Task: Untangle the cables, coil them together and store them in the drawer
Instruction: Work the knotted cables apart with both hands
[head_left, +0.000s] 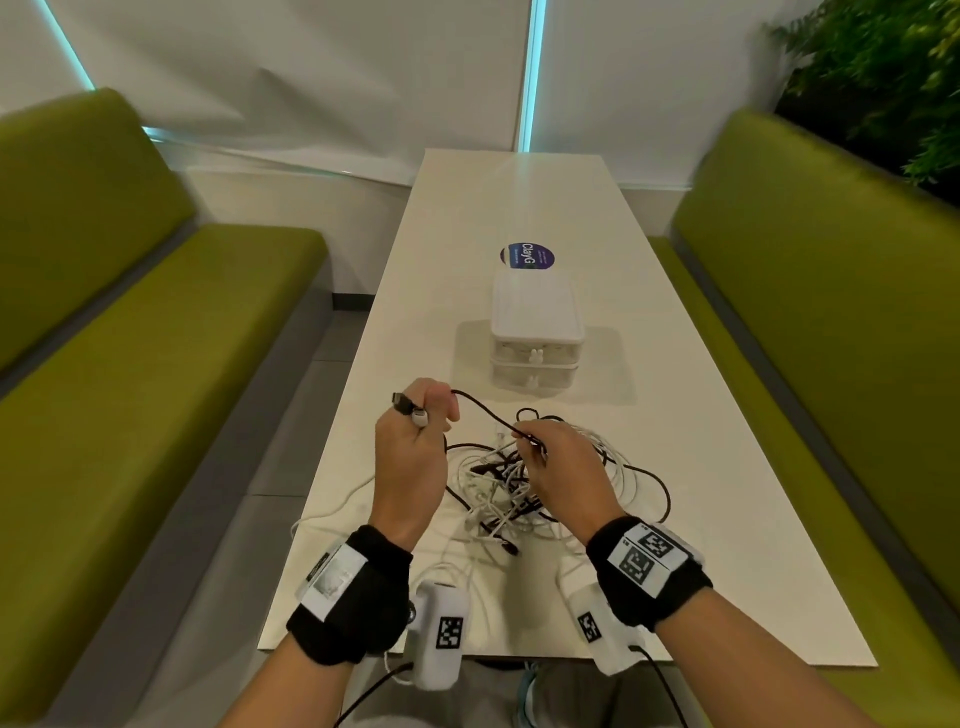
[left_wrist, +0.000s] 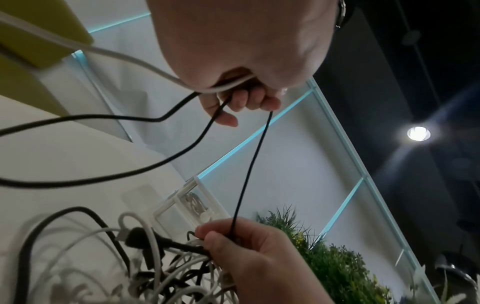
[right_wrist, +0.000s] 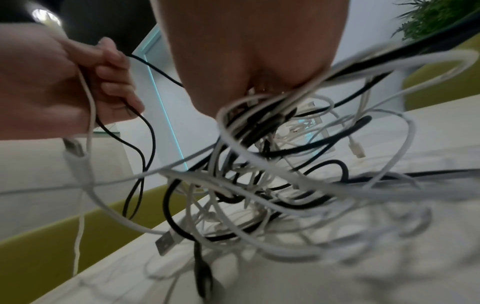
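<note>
A tangle of black and white cables (head_left: 519, 488) lies on the white table (head_left: 701, 467) in front of me. My left hand (head_left: 415, 431) is raised above the table's left side and grips cable ends, with a black plug (head_left: 401, 401) and a white plug (head_left: 418, 417) sticking out of the fist. A thin black cable (head_left: 483, 410) runs from it to my right hand (head_left: 550, 457), which pinches it just above the tangle. The left wrist view shows that black cable (left_wrist: 249, 170) stretched between my left hand (left_wrist: 241, 98) and the right hand (left_wrist: 233, 238). The tangle (right_wrist: 272, 164) hangs under the right hand.
A white two-drawer box (head_left: 535, 338) stands shut in the middle of the table, beyond the cables, with a round dark sticker (head_left: 527, 255) behind it. Green benches (head_left: 130, 338) flank the table on both sides. A plant (head_left: 893, 78) stands at the far right.
</note>
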